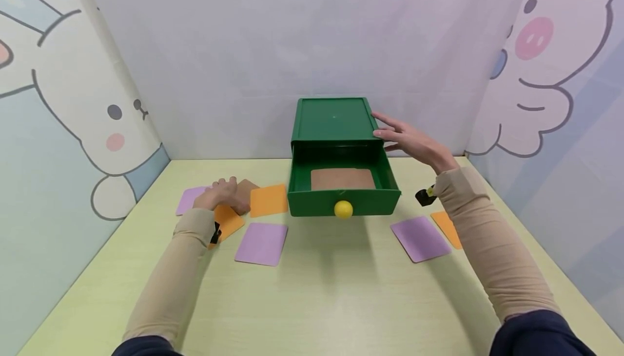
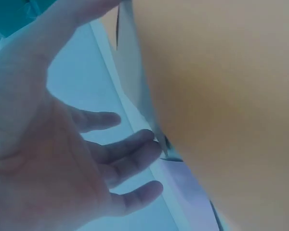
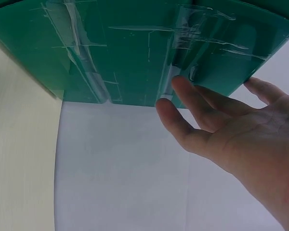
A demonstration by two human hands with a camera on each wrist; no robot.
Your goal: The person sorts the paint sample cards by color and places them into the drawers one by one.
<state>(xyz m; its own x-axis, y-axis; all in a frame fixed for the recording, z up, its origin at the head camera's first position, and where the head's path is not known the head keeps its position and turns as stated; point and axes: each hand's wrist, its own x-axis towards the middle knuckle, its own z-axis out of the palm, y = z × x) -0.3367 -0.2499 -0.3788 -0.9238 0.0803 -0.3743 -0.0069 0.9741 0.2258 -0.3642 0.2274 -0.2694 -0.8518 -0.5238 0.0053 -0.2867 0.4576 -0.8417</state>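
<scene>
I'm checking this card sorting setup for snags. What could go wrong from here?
The left hand rests on overlapping cards, so it may lift more than one. The right hand only touches the green box with straight fingers, so the box could slide. The open drawer juts out and might get bumped.

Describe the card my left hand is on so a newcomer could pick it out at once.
Start at the green drawer box in the middle of the table, then look left of its open drawer to the cluster of cards. The left hand rests on the brown card, between a purple card and an orange card. It is the only brown card lying on the table.
</scene>
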